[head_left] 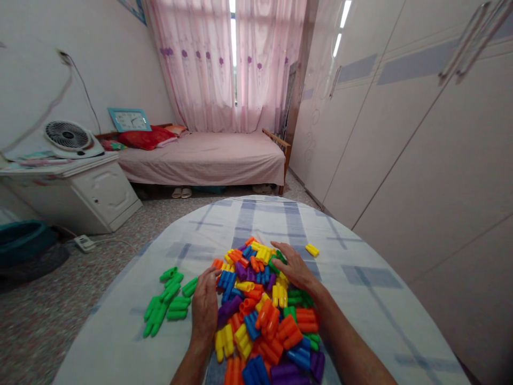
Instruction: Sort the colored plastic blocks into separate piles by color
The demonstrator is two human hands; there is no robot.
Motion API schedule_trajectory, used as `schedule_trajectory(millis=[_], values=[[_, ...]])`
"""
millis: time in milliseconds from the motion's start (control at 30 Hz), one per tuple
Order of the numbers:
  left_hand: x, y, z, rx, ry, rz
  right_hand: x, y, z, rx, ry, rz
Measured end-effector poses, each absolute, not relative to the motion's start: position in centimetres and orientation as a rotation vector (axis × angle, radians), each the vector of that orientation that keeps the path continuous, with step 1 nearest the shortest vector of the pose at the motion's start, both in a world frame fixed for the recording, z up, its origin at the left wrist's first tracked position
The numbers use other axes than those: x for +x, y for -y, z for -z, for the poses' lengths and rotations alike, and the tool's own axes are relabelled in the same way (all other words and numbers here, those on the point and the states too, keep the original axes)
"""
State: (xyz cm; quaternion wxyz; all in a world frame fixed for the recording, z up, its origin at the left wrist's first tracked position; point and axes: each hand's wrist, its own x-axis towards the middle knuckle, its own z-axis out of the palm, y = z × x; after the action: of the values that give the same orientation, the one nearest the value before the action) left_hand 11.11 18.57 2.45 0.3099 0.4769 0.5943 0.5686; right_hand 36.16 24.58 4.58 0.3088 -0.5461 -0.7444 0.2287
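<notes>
A pile of plastic toy pieces shaped like joined tubes [256, 294] lies on the table, in orange, blue, yellow, purple and green. My left hand [205, 302] rests along the left side of the pile, fingers stretched forward and touching its edge. On the far right side, my right hand [295, 267] has its fingers apart, close against yellow and green pieces. Neither hand grips a piece that I can see. To the left of my left hand is a separate group of green pieces [162, 305]. A single yellow piece [312, 250] lies apart, beyond my right hand.
The round table has a white and blue checked cloth [372, 310]. Past it stand a bed [208, 155] with a pink sheet and, at the right, tall wardrobes [420, 160]. A white cabinet [104, 195] with a fan [70, 138] on top is at the left.
</notes>
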Motion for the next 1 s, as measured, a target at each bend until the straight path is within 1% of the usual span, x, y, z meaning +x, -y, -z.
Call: schedule_trajectory(millis=[67,167,300,433,567,667,733,867,933,1000], values=[[11.1,-18.6,-2.5,1.271,-1.577,-1.505,35.5,-24.6,-4.8,-1.394,2.024,-0.626],[11.1,-18.6,-2.5,1.280,-1.579,-1.499,34.7,-24.5,-4.9,-1.378,2.070,-0.565],[11.2,-18.6,-2.6,1.267,-1.583,-1.488,34.0,-24.3,-4.7,-1.443,2.037,-0.513],[11.2,-18.6,-2.7,1.272,-1.585,-1.499,34.0,-24.4,-4.8,-1.388,1.985,-0.455],[11.2,-18.5,-2.7,1.266,-1.578,-1.509,36.0,-25.1,-5.4,-1.448,1.820,-0.229],[11.1,-18.6,-2.6,1.270,-1.571,-1.507,38.9,-25.6,-5.2,-1.687,1.647,0.033],[11.1,-18.6,-2.5,1.273,-1.575,-1.508,40.8,-25.7,-4.6,-1.849,1.582,0.124],[11.1,-18.7,-2.3,1.276,-1.572,-1.526,42.3,-25.5,-3.5,-1.985,1.565,0.140],[11.1,-18.7,-2.3,1.272,-1.579,-1.525,41.7,-25.5,-3.5,-1.909,1.576,0.148],[11.1,-18.7,-2.4,1.266,-1.580,-1.517,40.5,-25.6,-3.9,-1.751,1.652,0.074]])
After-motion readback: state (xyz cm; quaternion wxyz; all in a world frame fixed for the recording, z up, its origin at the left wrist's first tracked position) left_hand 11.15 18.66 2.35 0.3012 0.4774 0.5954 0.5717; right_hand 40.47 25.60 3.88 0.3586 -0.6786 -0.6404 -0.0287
